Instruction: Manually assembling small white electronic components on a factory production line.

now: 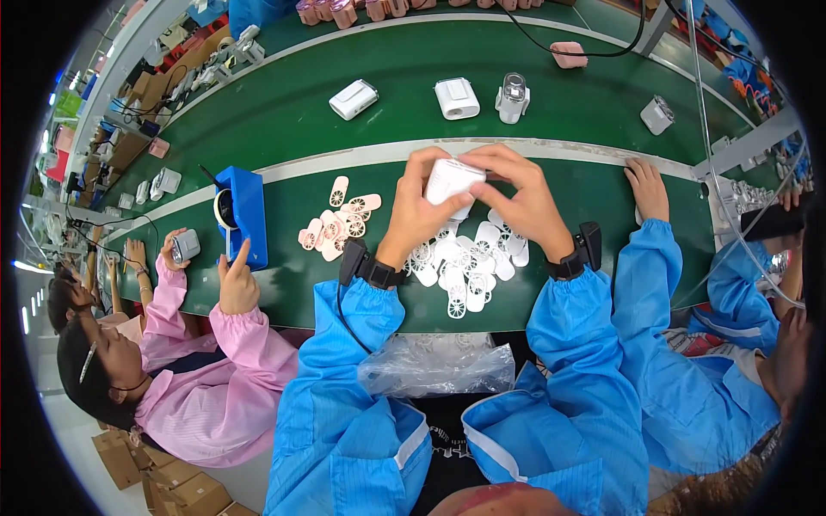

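Between both hands I hold a small white plastic housing [451, 181] above the green bench. My left hand [419, 209] grips its left side, with the thumb across the lower front. On the right side and upper edge, my right hand [521, 191] has its fingers and thumb closed on the same housing. Below the hands lies a loose pile of white flat covers [476, 273] with round spoked openings. A smaller pile of pale pink covers [332, 230] of like shape lies to the left. What the housing's underside looks like is hidden.
Past a pale rail, a green conveyor belt [284, 103] carries several white devices [457, 99] and a pink one [569, 55]. A blue tape dispenser [249, 215] stands left. Co-workers sit close on both sides, a blue-sleeved hand [649, 191] at right. A clear plastic bag [439, 365] lies before me.
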A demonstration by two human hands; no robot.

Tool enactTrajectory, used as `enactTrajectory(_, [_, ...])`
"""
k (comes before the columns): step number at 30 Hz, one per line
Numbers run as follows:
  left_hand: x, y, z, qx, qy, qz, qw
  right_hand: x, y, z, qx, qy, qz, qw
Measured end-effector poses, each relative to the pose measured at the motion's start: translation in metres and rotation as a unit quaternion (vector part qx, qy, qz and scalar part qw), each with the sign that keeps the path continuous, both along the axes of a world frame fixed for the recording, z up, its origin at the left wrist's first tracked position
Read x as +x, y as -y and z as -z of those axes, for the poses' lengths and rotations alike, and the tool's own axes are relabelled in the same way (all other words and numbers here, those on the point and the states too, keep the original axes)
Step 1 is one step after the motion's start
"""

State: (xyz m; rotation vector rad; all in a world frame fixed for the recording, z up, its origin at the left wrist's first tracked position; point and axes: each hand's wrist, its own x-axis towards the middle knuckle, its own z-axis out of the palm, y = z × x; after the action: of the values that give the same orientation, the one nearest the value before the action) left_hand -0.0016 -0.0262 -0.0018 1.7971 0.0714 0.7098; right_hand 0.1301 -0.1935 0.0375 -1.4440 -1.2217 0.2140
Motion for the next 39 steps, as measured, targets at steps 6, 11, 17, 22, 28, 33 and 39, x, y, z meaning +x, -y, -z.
enactTrajectory(6, [0.003, 0.002, -0.011, -0.232, -0.091, -0.016, 0.968, -0.025, -0.011, 0.006, -0.019, 0.112, 0.098, 0.989])
enactTrajectory(11, [0.009, -0.002, -0.003, -0.216, -0.024, -0.017, 0.976, -0.023, -0.019, 0.003, -0.03, 0.174, 0.102, 0.979])
enactTrajectory(17, [0.002, 0.005, -0.004, -0.179, 0.198, -0.026, 0.963, -0.045, -0.019, 0.003, 0.002, 0.097, 0.065, 0.993])
enactTrajectory(22, [-0.002, 0.011, -0.013, -0.259, 0.174, -0.035, 0.95, -0.075, -0.037, 0.005, 0.092, 0.134, 0.156, 0.974])
enactTrajectory(28, [0.002, 0.026, -0.021, -0.253, 0.212, -0.058, 0.942, -0.078, -0.047, 0.018, 0.146, 0.107, 0.203, 0.962])
enactTrajectory(33, [-0.003, 0.025, -0.016, -0.236, 0.215, -0.064, 0.945, -0.076, -0.045, 0.016, 0.146, 0.164, 0.183, 0.958])
enactTrajectory(39, [0.0, 0.023, -0.014, -0.216, 0.23, -0.077, 0.946, -0.074, -0.048, 0.015, 0.161, 0.132, 0.17, 0.963])
